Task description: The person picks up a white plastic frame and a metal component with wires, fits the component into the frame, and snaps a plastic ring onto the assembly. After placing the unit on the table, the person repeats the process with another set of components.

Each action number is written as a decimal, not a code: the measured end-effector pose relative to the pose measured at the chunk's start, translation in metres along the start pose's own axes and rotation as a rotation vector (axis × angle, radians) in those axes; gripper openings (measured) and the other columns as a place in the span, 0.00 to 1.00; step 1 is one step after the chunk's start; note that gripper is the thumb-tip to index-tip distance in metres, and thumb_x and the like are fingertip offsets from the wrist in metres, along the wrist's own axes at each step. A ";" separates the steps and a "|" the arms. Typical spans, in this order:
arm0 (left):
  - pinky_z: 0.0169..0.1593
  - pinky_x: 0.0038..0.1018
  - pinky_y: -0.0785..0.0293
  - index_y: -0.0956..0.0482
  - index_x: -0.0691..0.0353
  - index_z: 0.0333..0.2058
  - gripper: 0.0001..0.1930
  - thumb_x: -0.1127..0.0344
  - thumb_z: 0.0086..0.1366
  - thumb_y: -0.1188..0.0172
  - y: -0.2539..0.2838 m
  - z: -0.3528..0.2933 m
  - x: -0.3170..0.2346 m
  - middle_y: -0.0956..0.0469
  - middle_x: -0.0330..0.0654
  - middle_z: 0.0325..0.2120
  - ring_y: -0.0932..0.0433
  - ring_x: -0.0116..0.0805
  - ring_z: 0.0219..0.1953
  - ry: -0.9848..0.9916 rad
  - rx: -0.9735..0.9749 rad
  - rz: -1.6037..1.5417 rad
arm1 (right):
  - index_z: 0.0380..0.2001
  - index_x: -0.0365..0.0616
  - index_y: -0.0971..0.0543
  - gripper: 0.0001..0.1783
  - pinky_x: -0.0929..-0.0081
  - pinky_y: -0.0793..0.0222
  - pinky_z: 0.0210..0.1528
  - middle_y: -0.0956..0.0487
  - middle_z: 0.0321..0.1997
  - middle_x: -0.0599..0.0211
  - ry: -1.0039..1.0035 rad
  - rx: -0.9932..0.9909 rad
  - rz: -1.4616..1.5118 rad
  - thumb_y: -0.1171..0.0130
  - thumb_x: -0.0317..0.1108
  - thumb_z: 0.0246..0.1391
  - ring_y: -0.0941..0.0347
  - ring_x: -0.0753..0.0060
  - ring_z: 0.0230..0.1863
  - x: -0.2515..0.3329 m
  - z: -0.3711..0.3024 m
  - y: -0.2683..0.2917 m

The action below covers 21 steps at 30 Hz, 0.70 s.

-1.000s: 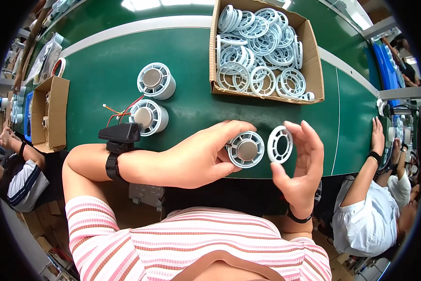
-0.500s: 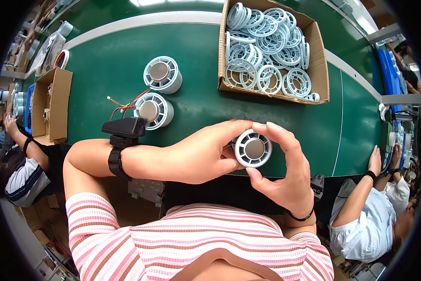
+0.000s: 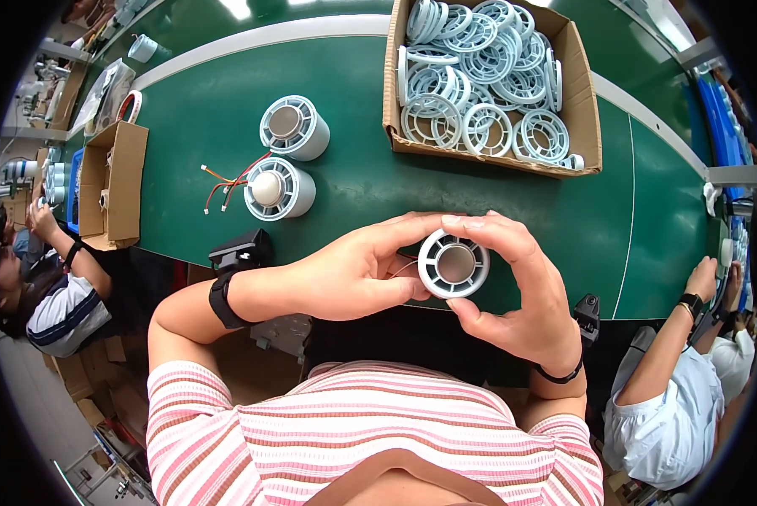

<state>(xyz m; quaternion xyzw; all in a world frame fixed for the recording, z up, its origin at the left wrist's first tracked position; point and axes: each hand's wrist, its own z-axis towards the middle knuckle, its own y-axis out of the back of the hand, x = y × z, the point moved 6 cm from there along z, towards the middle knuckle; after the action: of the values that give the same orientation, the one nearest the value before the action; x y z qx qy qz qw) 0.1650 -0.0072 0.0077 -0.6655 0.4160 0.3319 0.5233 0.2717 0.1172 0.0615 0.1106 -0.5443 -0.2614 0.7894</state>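
A round white fan unit (image 3: 453, 265) with a grille face and grey centre sits between both my hands, just above the near edge of the green table (image 3: 370, 181). My left hand (image 3: 357, 270) grips its left side, thin wires showing under the fingers. My right hand (image 3: 513, 282) wraps over its top and right side, thumb pressed on the lower rim. A black device on a strap (image 3: 239, 253) sits on my left wrist.
Two more white fan units (image 3: 279, 190) (image 3: 294, 128) stand on the table at left, the nearer one with red wires. A cardboard box (image 3: 492, 148) at the back holds several white grille rings. A smaller open box (image 3: 109, 181) sits far left. Other people work at both sides.
One second ago my right hand held a separate white grille ring beside the fan unit; it has since come onto the unit's face, and both hands now close around it.
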 end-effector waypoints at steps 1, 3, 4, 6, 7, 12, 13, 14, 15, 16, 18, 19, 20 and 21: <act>0.58 0.26 0.23 0.41 0.60 0.72 0.36 0.83 0.66 0.46 -0.002 -0.001 0.001 0.38 0.42 0.63 0.29 0.31 0.63 -0.009 -0.015 -0.024 | 0.62 0.42 0.30 0.42 0.53 0.32 0.66 0.22 0.61 0.61 0.003 0.004 0.010 0.27 0.20 0.40 0.24 0.53 0.60 0.000 0.000 0.000; 0.57 0.26 0.23 0.42 0.60 0.72 0.36 0.85 0.65 0.50 -0.003 -0.001 0.001 0.40 0.42 0.64 0.30 0.31 0.64 -0.024 -0.037 -0.070 | 0.62 0.43 0.30 0.42 0.52 0.33 0.66 0.22 0.61 0.62 -0.002 -0.006 0.027 0.27 0.20 0.40 0.24 0.53 0.60 -0.001 -0.001 0.001; 0.57 0.26 0.23 0.42 0.60 0.72 0.36 0.85 0.65 0.50 -0.004 0.000 0.000 0.40 0.42 0.64 0.30 0.31 0.64 -0.017 -0.036 -0.070 | 0.62 0.43 0.30 0.42 0.51 0.34 0.67 0.22 0.61 0.62 -0.005 -0.010 0.040 0.27 0.21 0.40 0.24 0.54 0.60 -0.002 -0.001 0.000; 0.57 0.26 0.23 0.42 0.60 0.72 0.37 0.86 0.63 0.53 -0.005 0.001 -0.003 0.40 0.42 0.64 0.31 0.32 0.64 -0.029 -0.022 -0.079 | 0.62 0.44 0.30 0.42 0.50 0.35 0.67 0.22 0.61 0.62 -0.013 -0.016 0.056 0.27 0.21 0.40 0.24 0.54 0.60 -0.003 -0.001 0.002; 0.57 0.27 0.23 0.42 0.60 0.72 0.37 0.86 0.62 0.54 -0.007 0.000 -0.005 0.40 0.42 0.64 0.31 0.32 0.64 -0.037 -0.021 -0.087 | 0.62 0.44 0.29 0.42 0.49 0.37 0.69 0.21 0.61 0.62 -0.029 0.004 0.001 0.27 0.22 0.40 0.24 0.55 0.60 -0.001 -0.001 0.003; 0.57 0.27 0.24 0.42 0.61 0.72 0.39 0.85 0.60 0.53 -0.004 0.001 -0.007 0.40 0.43 0.65 0.31 0.33 0.64 0.051 -0.004 0.014 | 0.61 0.45 0.28 0.41 0.44 0.44 0.71 0.19 0.59 0.64 -0.081 0.037 -0.083 0.26 0.25 0.39 0.23 0.58 0.60 -0.001 -0.004 0.004; 0.57 0.27 0.24 0.42 0.62 0.72 0.39 0.85 0.60 0.53 -0.003 0.001 -0.007 0.40 0.43 0.65 0.31 0.33 0.64 0.061 -0.002 0.020 | 0.61 0.46 0.28 0.41 0.43 0.45 0.72 0.19 0.59 0.64 -0.089 0.030 -0.072 0.26 0.26 0.38 0.23 0.58 0.60 -0.002 -0.004 0.005; 0.57 0.27 0.24 0.42 0.62 0.72 0.39 0.85 0.59 0.53 -0.003 0.002 -0.007 0.40 0.44 0.65 0.31 0.33 0.64 0.070 0.001 0.027 | 0.61 0.46 0.28 0.41 0.43 0.45 0.72 0.19 0.59 0.64 -0.090 0.031 -0.070 0.26 0.26 0.38 0.23 0.58 0.60 -0.002 -0.004 0.004; 0.58 0.27 0.24 0.43 0.62 0.72 0.40 0.85 0.59 0.53 -0.003 0.002 -0.007 0.40 0.44 0.65 0.31 0.33 0.64 0.079 0.003 0.034 | 0.60 0.46 0.28 0.41 0.43 0.45 0.71 0.19 0.58 0.65 -0.096 0.028 -0.079 0.25 0.26 0.38 0.23 0.59 0.60 -0.002 -0.005 0.004; 0.58 0.27 0.24 0.43 0.62 0.72 0.40 0.85 0.59 0.53 -0.003 0.002 -0.007 0.40 0.44 0.65 0.31 0.33 0.64 0.080 0.003 0.033 | 0.60 0.46 0.28 0.41 0.43 0.45 0.71 0.19 0.58 0.65 -0.102 0.024 -0.088 0.25 0.26 0.38 0.22 0.59 0.59 -0.002 -0.005 0.004; 0.62 0.29 0.27 0.43 0.64 0.72 0.40 0.86 0.59 0.53 -0.004 0.001 -0.007 0.38 0.42 0.65 0.33 0.32 0.66 0.072 0.006 -0.023 | 0.60 0.46 0.28 0.41 0.43 0.45 0.71 0.19 0.58 0.65 -0.111 0.020 -0.091 0.25 0.26 0.38 0.22 0.59 0.59 -0.001 -0.005 0.005; 0.64 0.29 0.29 0.44 0.64 0.72 0.39 0.87 0.60 0.53 -0.004 0.000 -0.007 0.37 0.42 0.66 0.34 0.32 0.67 0.068 0.008 -0.050 | 0.60 0.47 0.28 0.41 0.43 0.45 0.71 0.19 0.58 0.65 -0.108 0.039 -0.112 0.25 0.27 0.38 0.22 0.59 0.58 -0.001 -0.004 0.007; 0.64 0.29 0.29 0.44 0.64 0.72 0.39 0.87 0.60 0.53 -0.004 -0.001 -0.007 0.37 0.42 0.66 0.34 0.32 0.67 0.071 0.008 -0.049 | 0.59 0.47 0.28 0.41 0.43 0.45 0.71 0.19 0.58 0.66 -0.105 0.059 -0.133 0.25 0.27 0.38 0.22 0.60 0.57 -0.001 -0.002 0.008; 0.63 0.29 0.28 0.44 0.64 0.72 0.39 0.86 0.61 0.52 -0.005 -0.002 -0.008 0.38 0.42 0.66 0.34 0.32 0.67 0.076 0.016 -0.063 | 0.59 0.47 0.28 0.41 0.43 0.45 0.71 0.19 0.58 0.66 -0.102 0.078 -0.155 0.25 0.28 0.38 0.21 0.60 0.56 0.000 -0.001 0.009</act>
<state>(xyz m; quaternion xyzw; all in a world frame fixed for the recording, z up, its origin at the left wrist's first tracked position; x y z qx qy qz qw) 0.1656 -0.0067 0.0169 -0.6861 0.4170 0.2865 0.5228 0.2755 0.1245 0.0645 0.1697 -0.5833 -0.3053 0.7333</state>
